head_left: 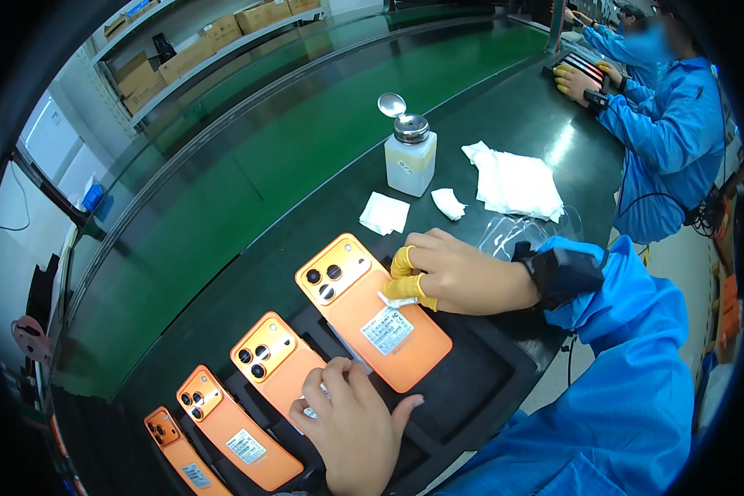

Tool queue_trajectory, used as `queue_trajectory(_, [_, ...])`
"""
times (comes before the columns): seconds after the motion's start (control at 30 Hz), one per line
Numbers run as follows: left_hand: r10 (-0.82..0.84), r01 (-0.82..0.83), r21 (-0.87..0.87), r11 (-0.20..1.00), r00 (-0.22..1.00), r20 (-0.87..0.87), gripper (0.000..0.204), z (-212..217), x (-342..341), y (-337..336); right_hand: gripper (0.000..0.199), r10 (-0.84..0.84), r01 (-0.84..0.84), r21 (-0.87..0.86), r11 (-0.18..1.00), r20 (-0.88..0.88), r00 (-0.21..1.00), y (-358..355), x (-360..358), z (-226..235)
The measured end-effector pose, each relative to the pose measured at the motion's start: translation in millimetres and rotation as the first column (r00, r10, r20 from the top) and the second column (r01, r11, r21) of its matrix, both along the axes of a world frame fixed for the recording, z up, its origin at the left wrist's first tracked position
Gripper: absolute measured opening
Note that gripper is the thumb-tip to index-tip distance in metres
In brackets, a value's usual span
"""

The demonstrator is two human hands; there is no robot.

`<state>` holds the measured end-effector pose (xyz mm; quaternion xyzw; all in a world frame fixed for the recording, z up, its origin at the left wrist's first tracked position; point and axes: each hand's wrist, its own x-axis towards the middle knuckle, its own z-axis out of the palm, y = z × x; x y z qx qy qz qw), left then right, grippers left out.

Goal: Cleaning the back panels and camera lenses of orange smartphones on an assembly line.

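While your right hand (450, 273), in yellow finger covers (406, 287), has its grip clamped on a small white wipe (399, 302) touching the farthest orange phone (349, 307), seen over the black tray (498, 372) on the counter (512, 112), your left hand (357, 434) curls over the next orange phone (278, 387); whether that grip closes on anything, I cannot tell.

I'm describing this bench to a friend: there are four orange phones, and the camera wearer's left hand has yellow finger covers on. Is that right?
Not quite: the head view shows the yellow finger covers on the right hand, not the left hand. The four orange phones are right.
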<state>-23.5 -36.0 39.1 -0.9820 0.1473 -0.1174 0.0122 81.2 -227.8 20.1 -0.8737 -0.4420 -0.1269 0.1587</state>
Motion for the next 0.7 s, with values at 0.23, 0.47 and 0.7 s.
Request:
queue_trajectory(0.23, [-0.008,0.004,0.110,0.994,0.999,0.032,0.062,-3,3,1,0.013,-0.025,0.013,0.208,0.978,0.055,0.998,-12,61,21])
queue_trajectory(0.47, [-0.045,0.045,-0.037,0.998,0.999,0.017,0.059,-4,5,2,0.018,0.319,-0.301,0.149,0.942,-0.112,0.941,26,99,26])
queue_trajectory(0.7, [-0.042,0.041,0.031,0.999,0.998,0.054,0.057,-6,5,1,0.023,0.308,-0.292,0.127,0.948,-0.122,0.944,3,104,18])
